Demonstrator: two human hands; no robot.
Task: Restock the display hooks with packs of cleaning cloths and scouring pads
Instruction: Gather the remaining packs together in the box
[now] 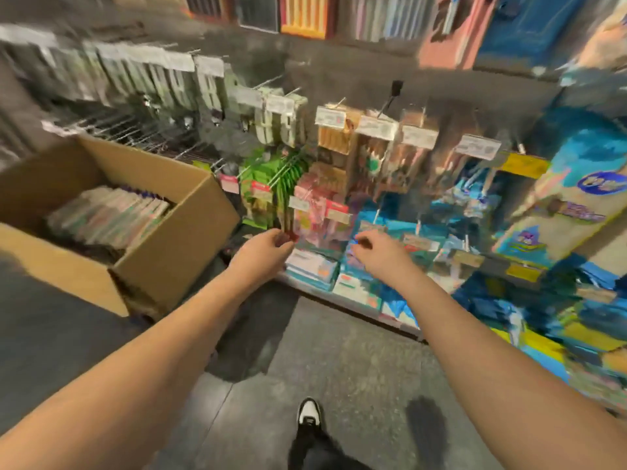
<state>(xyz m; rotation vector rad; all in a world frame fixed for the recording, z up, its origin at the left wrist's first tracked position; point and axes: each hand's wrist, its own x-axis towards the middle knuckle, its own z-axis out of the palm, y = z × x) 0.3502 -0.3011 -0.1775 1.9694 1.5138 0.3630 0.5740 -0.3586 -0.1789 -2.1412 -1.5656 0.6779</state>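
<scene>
While the head view is pretty smeared, the job looks midway: plenty of packs (319, 212) already hang on the display hooks (271, 179), and the cardboard box (176, 232) holds more stock (108, 215). Left hand (268, 247) pinches something reddish, can't tell what. Right hand (376, 251) has curled fingers; whether it grips anything is unclear.

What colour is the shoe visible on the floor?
Black and white shoe, clearest in the head view, at the bottom centre.

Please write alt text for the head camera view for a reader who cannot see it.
Both hands, left hand and right hand, reach toward hanging packs on a shop display; the picture is blurred. An open cardboard box of packs sits at left.
</scene>
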